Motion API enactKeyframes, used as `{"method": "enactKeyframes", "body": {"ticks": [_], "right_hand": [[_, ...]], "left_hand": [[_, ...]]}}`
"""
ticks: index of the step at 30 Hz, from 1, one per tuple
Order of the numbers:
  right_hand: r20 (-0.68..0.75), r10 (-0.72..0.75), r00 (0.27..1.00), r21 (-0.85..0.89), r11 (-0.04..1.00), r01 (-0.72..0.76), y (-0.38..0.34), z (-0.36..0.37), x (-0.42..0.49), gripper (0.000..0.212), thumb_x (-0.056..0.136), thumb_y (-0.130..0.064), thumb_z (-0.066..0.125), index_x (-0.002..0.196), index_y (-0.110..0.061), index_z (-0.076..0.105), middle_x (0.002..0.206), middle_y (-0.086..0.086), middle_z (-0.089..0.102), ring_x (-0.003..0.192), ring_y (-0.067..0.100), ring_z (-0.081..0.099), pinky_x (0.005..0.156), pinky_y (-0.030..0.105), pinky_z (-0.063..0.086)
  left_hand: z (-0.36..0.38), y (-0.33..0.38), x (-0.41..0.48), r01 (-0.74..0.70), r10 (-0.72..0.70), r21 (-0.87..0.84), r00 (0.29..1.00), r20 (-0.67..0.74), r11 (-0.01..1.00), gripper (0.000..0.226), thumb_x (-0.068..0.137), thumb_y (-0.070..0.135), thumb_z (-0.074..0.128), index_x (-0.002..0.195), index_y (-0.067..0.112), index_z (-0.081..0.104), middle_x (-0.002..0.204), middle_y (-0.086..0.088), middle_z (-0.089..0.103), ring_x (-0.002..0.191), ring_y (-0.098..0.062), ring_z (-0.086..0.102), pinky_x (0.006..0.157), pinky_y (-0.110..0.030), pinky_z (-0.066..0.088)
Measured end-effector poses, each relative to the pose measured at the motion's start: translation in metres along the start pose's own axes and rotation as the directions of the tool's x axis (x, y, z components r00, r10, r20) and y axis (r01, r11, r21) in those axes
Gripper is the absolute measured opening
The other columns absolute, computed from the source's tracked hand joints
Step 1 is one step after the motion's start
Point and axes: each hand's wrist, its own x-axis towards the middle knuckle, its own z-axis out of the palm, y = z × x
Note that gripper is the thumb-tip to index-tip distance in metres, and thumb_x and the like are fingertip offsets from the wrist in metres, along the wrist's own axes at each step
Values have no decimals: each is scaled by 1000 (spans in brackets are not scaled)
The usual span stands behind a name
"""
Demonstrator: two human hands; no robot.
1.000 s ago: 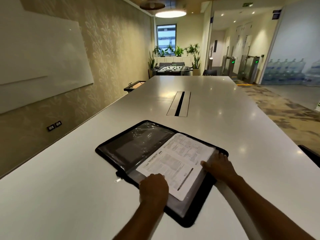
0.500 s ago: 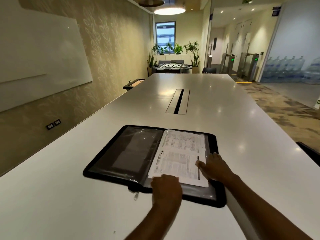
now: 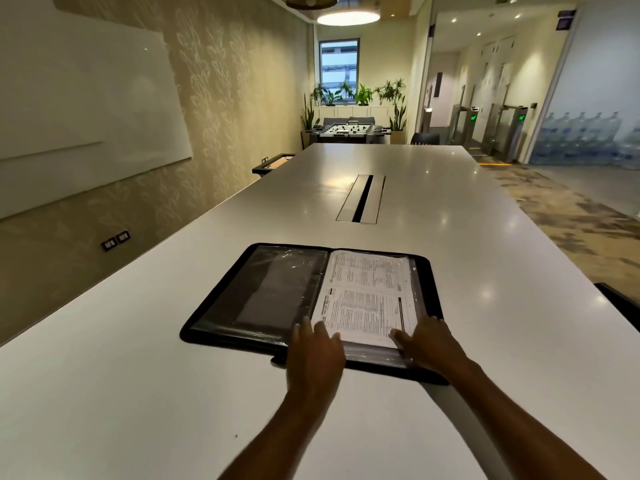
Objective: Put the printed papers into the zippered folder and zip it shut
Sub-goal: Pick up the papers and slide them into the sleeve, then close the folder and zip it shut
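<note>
Against the picture of a second ago, the printed papers (image 3: 367, 299) and the zippered folder (image 3: 273, 292) now sit square to the person instead of skewed, and both hands are at the near edge rather than on the sheet's side. The papers lie flat on the folder's right half, over its clear sleeve, with their long axis running away from the person, parallel to the spine. The left half is bare and lies open flat. The left hand (image 3: 317, 348) rests with fingers straight on the papers' near left corner, right at the spine. The right hand (image 3: 427, 344) presses with spread fingers on the near right corner, holding nothing. A small dark tab (image 3: 276, 360) pokes out of the near edge just left of the left wrist (probably the zip pull, though it is too small to be sure). Closing likely turns on the spine: the bare cover lies to the left of the fingers, so the left hand is the nearer one to swing it over. All this sits on the near end of a long white table (image 3: 138, 375), well short of its cable slot (image 3: 362, 199)
</note>
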Motion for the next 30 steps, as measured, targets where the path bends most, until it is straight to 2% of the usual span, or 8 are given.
{"method": "enactKeyframes", "body": {"ticks": [4,7,11,14,19,22,26,30], "right_hand": [[-95,39,995,32,999,-36,4,7,-17,83,82,-60,62,135,1,41,135,19,49,125,34,46,101,44,45],[-96,75,993,15,997,-73,6,12,-28,96,79,-65,61,140,3,33,146,22,37,135,36,36,107,45,40],[-118,105,987,8,994,-105,10,14,-37,108,75,-76,53,145,2,29,152,19,32,138,34,33,111,45,35],[-110,109,988,-6,994,-110,16,11,-40,111,75,-79,48,149,0,25,157,18,26,142,33,29,114,47,30],[-88,111,990,-2,994,-111,26,2,-41,112,77,-79,46,152,-1,17,162,18,13,147,31,19,118,47,22],[-107,97,989,3,995,-98,27,0,-45,108,79,-77,47,152,-1,20,162,18,15,147,31,22,118,46,24],[-129,92,987,24,996,-90,28,3,-50,102,82,-73,45,151,-2,23,161,18,19,146,30,25,118,45,25],[-125,81,989,12,997,-80,33,4,-54,93,87,-69,40,151,-4,25,162,16,18,146,29,26,117,44,26]], "left_hand": [[-13,-21,-3,338,-364,-169,918,-158,926,61,80,34,66,127,0,48,126,-25,53,108,-39,54,82,-47,50],[-21,-33,0,556,-604,-396,797,7,730,74,80,25,65,134,-13,32,125,-34,49,107,-48,52,89,-51,46],[-36,-40,14,653,-787,-660,598,149,371,62,80,13,63,129,-13,35,124,-36,49,109,-51,52,92,-53,45],[-38,-47,23,690,-836,-707,472,279,154,63,84,16,64,132,-11,34,131,-33,46,117,-47,50,95,-51,43],[-30,-53,24,584,-751,-810,512,418,-52,39,80,24,72,105,-3,57,107,-22,66,95,-41,63,85,-45,52],[-29,-45,25,540,-725,-841,567,391,-30,39,80,16,71,114,0,58,110,-21,67,94,-41,64,86,-46,53],[-33,-25,22,409,-667,-900,714,213,149,44,86,5,60,129,11,52,122,-13,63,105,-37,61,93,-47,51],[-41,-1,22,241,-522,-867,853,-26,437,37,88,3,55,124,9,57,118,-12,65,108,-33,60,86,-31,43]]}}
